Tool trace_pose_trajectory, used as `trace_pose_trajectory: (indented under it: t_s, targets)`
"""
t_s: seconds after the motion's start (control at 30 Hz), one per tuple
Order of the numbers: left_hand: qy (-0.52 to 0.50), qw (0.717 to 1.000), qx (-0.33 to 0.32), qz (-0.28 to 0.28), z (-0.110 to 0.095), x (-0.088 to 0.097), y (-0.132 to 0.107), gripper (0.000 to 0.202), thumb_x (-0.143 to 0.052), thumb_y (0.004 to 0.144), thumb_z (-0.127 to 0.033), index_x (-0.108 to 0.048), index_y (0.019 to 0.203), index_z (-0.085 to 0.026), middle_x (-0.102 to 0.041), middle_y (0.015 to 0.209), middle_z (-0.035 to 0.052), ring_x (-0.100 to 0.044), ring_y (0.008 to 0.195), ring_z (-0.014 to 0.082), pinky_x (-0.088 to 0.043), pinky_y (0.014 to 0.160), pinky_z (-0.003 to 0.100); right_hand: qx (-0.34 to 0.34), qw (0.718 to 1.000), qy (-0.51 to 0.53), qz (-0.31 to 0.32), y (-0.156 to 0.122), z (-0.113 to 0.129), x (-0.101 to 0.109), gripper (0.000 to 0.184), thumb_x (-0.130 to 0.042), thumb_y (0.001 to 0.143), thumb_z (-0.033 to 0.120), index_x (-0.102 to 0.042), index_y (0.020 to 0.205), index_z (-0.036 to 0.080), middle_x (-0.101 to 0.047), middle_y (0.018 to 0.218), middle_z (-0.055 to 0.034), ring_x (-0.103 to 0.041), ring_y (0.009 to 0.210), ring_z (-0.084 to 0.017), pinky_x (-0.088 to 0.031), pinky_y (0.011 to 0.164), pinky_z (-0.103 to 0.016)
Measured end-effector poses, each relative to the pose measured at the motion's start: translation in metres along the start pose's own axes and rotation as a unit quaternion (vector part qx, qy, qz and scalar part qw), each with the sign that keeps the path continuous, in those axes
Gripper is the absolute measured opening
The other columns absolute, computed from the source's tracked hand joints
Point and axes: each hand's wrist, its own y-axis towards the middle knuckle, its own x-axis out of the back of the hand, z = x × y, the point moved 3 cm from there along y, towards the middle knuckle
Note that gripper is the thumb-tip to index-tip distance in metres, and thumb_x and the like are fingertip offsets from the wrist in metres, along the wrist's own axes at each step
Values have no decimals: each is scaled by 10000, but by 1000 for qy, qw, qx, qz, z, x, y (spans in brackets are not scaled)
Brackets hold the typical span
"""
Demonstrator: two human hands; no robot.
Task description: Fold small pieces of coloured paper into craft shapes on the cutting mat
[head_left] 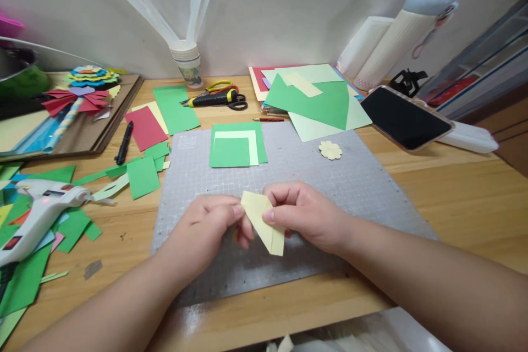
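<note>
Left hand (214,220) and right hand (311,214) pinch paper (258,212), fingers (284,214) closed on it, mat (193,176) beneath; folding seems in hand, next needing aligned edges.

Nothing legible — only a faint printed block (187,142) on the grey cutting mat (289,168), far left corner — too small to read.

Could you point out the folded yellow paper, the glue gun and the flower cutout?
Folded yellow paper (256,213), head view: its broad upper face.
Glue gun (39,214), head view: its white body.
Flower cutout (330,149), head view: its centre.
</note>
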Motion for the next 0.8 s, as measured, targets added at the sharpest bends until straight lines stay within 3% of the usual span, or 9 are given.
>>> trace_pose_trajectory:
  t_s: [0.17, 0.27, 0.47, 0.7, 0.8]
  targets:
    - [20, 1000, -18, -3, 1, 3, 2, 385, -384, 854, -283, -616, 561, -192, -586, 570, 18, -513, 606, 173, -381, 606, 293, 2, 1000, 15, -13, 2, -2, 1, 239, -587, 773, 265, -464, 591, 171, -452, 514, 56, -375, 465, -64, -265, 447, -205]
    - [10, 1000, -12, -3, 1, -1, 1, 335, -458, 853, -343, -572, 582, -182, -528, 577, -11, -454, 586, 141, -350, 578, 264, 2, 1000, 6, -15, 2, 0, -1, 220, -579, 771, 263, -479, 602, 165, -464, 523, 53, -379, 468, -60, -272, 456, -204]
    - [-17, 998, -20, -56, -2, -3, 2, 184, -597, 781, -255, -507, 638, -183, -457, 582, -58, -392, 573, 102, -316, 555, 223, -14, 1000, -13, -8, 1, 0, -2, 227, -580, 760, 263, -462, 590, 171, -451, 494, 63, -381, 457, -60, -275, 445, -199]
    - [-3, 997, -19, -69, 1, 2, 1, 288, -491, 865, -300, -521, 603, -184, -473, 553, -47, -396, 557, 106, -299, 552, 239, -14, 1000, 3, -13, 2, -2, -1, 234, -596, 760, 273, -474, 589, 171, -459, 493, 61, -380, 452, -62, -265, 441, -206]
    - [-17, 998, -22, -49, 2, 1, 3, 333, -430, 900, -342, -544, 629, -185, -498, 571, -39, -414, 568, 111, -308, 564, 242, 7, 999, 3, -39, 2, 1, 0, 217, -593, 769, 284, -500, 612, 168, -504, 531, 44, -398, 468, -68, -275, 458, -213]
